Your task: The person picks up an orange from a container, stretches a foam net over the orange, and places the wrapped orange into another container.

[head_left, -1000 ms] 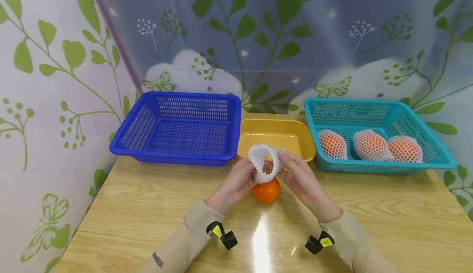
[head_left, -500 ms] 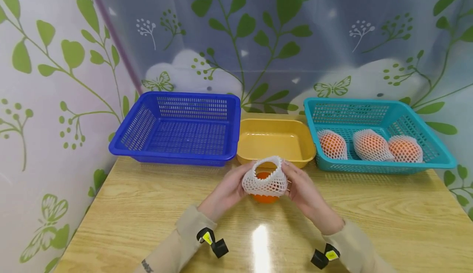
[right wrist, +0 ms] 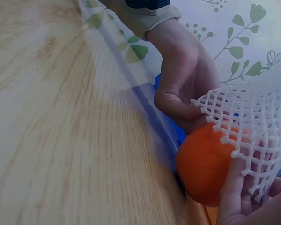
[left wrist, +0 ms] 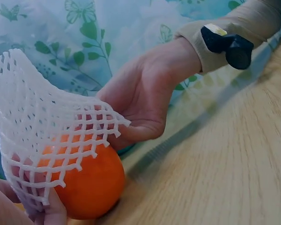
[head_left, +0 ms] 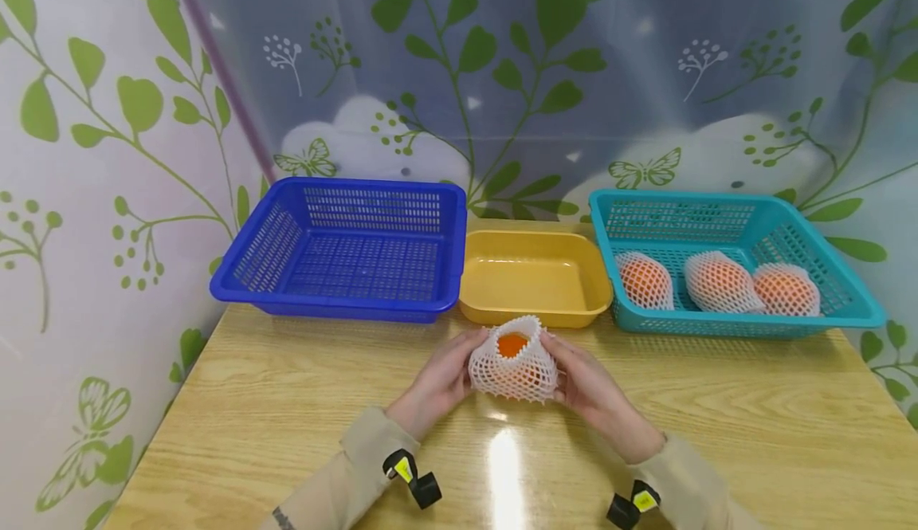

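A white foam fruit net (head_left: pixel 502 374) is stretched around an orange (left wrist: pixel 96 185) on the table in front of the yellow basin. My left hand (head_left: pixel 439 374) pinches the net's left side, and my right hand (head_left: pixel 591 382) pinches its right side. In the head view, the orange's top shows through the net's upper opening. Both wrist views show the net's toothed lower edge around the upper part of the fruit, with the lower part bare. The fingers behind the net are partly hidden.
A blue basket (head_left: pixel 337 305) stands at back left and a yellow basin (head_left: pixel 534 317) in the middle. At back right, a teal basket (head_left: pixel 717 324) holds three net-wrapped fruits (head_left: pixel 719 281). A patterned curtain (head_left: pixel 531 115) hangs behind the wooden table (head_left: pixel 287 410).
Both hands have brought the net down over the orange, from above and behind it to around it. The hands spread apart as the net widened. The baskets and basin have stayed put.
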The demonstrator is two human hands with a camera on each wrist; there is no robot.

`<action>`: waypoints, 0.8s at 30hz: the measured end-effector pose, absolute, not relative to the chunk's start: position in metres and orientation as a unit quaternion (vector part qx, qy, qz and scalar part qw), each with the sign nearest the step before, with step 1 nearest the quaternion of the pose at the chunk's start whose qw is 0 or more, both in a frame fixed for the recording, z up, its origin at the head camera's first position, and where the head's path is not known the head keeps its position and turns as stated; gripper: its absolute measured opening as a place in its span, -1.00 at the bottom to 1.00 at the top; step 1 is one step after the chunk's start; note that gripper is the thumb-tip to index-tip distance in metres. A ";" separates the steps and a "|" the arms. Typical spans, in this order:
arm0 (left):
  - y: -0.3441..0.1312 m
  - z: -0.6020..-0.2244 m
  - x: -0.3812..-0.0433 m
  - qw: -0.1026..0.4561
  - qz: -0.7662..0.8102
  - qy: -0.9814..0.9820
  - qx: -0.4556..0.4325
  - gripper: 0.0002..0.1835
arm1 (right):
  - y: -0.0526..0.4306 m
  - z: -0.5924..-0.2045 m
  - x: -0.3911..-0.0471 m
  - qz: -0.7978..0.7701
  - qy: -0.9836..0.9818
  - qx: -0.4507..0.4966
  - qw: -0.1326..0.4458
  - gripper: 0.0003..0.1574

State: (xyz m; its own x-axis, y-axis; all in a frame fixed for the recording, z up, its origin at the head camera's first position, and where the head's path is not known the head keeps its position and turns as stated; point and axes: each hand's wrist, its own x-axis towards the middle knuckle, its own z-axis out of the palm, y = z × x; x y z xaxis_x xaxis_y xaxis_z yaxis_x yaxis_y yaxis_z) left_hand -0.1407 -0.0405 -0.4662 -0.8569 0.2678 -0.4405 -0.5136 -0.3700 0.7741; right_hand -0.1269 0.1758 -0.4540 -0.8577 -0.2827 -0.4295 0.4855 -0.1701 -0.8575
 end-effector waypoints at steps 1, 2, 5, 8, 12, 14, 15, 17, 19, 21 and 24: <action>-0.040 -0.468 -0.141 0.237 0.818 0.510 -0.123 -0.76 | 0.176 -0.455 -0.127 -0.756 0.596 0.089 0.254 -0.69; -0.040 -0.469 -0.141 0.235 0.816 0.514 -0.124 -0.77 | 0.177 -0.456 -0.127 -0.753 0.600 0.091 0.254 -0.64; -0.040 -0.472 -0.139 0.234 0.808 0.527 -0.124 -0.71 | 0.180 -0.460 -0.127 -0.742 0.612 0.089 0.259 -0.49; -0.041 -0.474 -0.138 0.228 0.786 0.562 -0.122 -0.59 | 0.185 -0.463 -0.129 -0.735 0.617 0.063 0.275 -0.34; -0.040 -0.475 -0.137 0.213 0.754 0.609 -0.119 -0.58 | 0.188 -0.464 -0.133 -0.725 0.616 0.021 0.306 -0.32; -0.039 -0.475 -0.137 0.208 0.748 0.620 -0.116 -0.61 | 0.189 -0.464 -0.135 -0.719 0.617 0.005 0.318 -0.36; -0.038 -0.475 -0.137 0.205 0.747 0.623 -0.113 -0.61 | 0.189 -0.464 -0.135 -0.718 0.617 0.001 0.322 -0.39; -0.036 -0.473 -0.138 0.200 0.747 0.624 -0.112 -0.61 | 0.188 -0.465 -0.137 -0.719 0.615 0.002 0.324 -0.45; -0.035 -0.472 -0.138 0.191 0.749 0.625 -0.113 -0.62 | 0.186 -0.464 -0.137 -0.719 0.615 -0.001 0.323 -0.50; -0.033 -0.469 -0.140 0.173 0.749 0.629 -0.113 -0.63 | 0.184 -0.461 -0.138 -0.720 0.616 -0.001 0.318 -0.52; -0.030 -0.460 -0.144 0.136 0.753 0.635 -0.103 -0.67 | 0.182 -0.453 -0.139 -0.716 0.627 -0.006 0.306 -0.43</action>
